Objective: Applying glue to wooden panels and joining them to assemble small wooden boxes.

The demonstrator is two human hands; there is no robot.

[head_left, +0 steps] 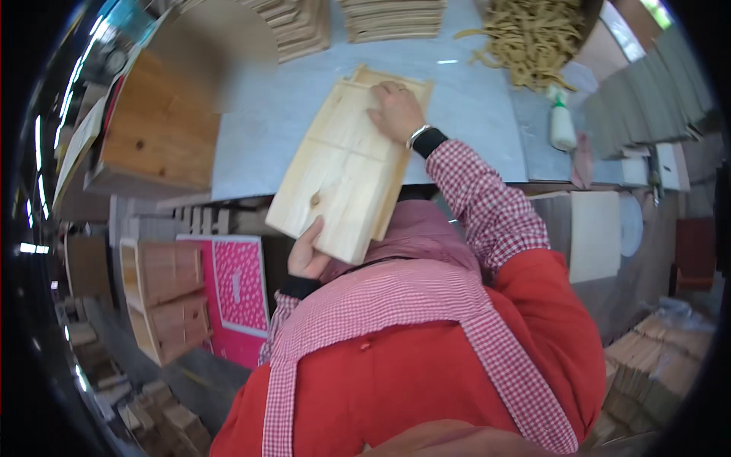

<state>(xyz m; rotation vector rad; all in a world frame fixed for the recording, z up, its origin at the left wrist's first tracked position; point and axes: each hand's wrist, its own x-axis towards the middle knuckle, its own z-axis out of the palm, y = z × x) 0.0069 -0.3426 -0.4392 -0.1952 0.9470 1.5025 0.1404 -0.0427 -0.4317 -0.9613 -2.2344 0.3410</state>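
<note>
A pale wooden board assembly (335,164) slants across the front of the light blue-grey worktable (476,126), its near end overhanging the edge toward me. It looks layered, with a strip along its right side and a raised piece at the far end; a dark knot marks the near part. My left hand (308,255) grips the near left corner, thumb on top and the other fingers hidden beneath. Toward the far end my right hand (397,113) rests on the board's top, fingers bent and thumb apart. What lies under its palm is hidden.
Stacked wooden pieces (392,19) line the table's back. At the back right are a heap of yellowish strips (529,38), a white bottle (562,126) and grey stacked panels (647,95). A wooden box (160,126) stands left; small drawers (167,297) sit below it.
</note>
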